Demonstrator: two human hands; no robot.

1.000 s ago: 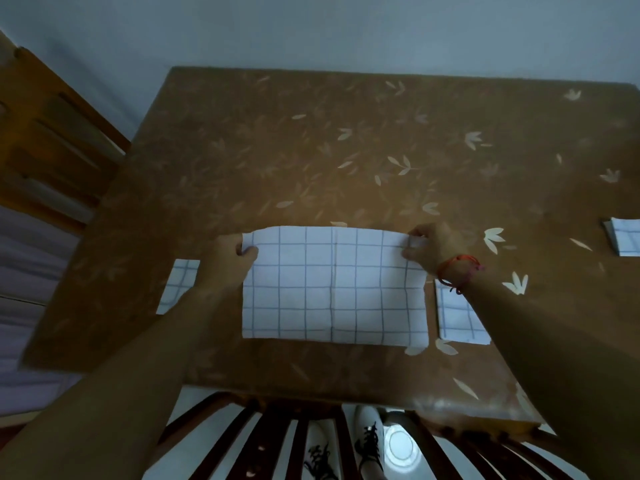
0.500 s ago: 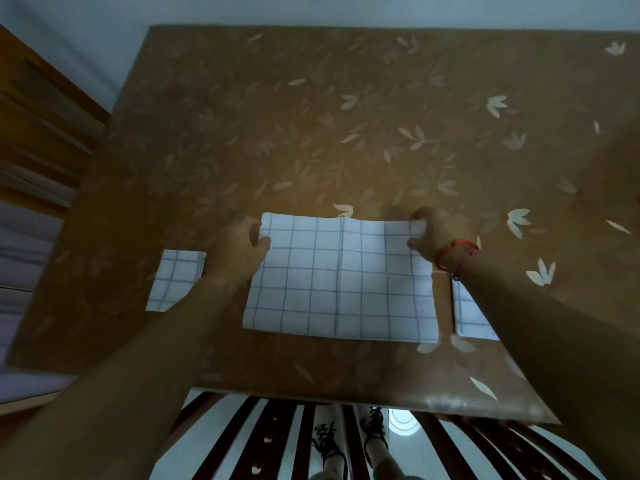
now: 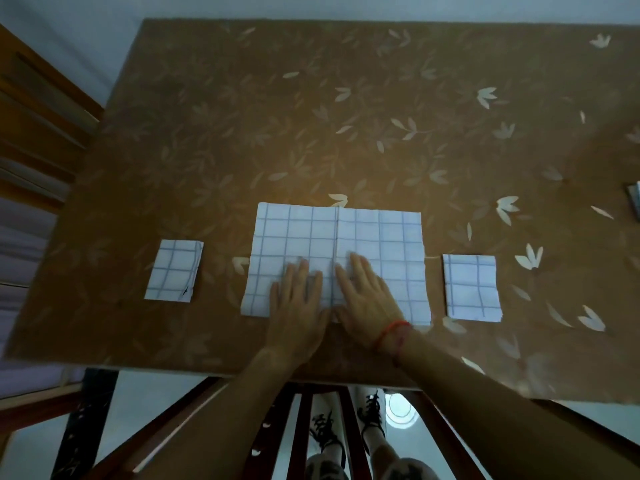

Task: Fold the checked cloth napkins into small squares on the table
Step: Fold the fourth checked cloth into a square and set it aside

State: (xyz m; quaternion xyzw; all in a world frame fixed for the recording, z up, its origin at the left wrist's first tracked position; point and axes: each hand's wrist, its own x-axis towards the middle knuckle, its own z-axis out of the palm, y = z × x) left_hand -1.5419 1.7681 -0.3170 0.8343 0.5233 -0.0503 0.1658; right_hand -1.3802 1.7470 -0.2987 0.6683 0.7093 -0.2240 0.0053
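Observation:
A white napkin with a blue check [image 3: 349, 237] lies flat as a wide rectangle near the front edge of the brown leaf-patterned table [image 3: 311, 116]. A crease runs down its middle. My left hand [image 3: 299, 299] and my right hand [image 3: 365, 296] lie side by side on its near half, palms down and fingers straight, pressing it flat on either side of the crease. A small folded napkin [image 3: 175, 270] lies to the left of it. Another folded napkin [image 3: 472, 287] lies to the right.
The corner of one more checked cloth [image 3: 634, 199] shows at the right edge of the view. A wooden chair back [image 3: 41, 109] stands at the left of the table. Dark chair slats [image 3: 301, 434] and my shoes [image 3: 372, 415] show below the table's front edge.
Both hands let go of the napkin's far corners and came back to its near middle, where they now press flat. The folded napkins at both sides are now fully uncovered.

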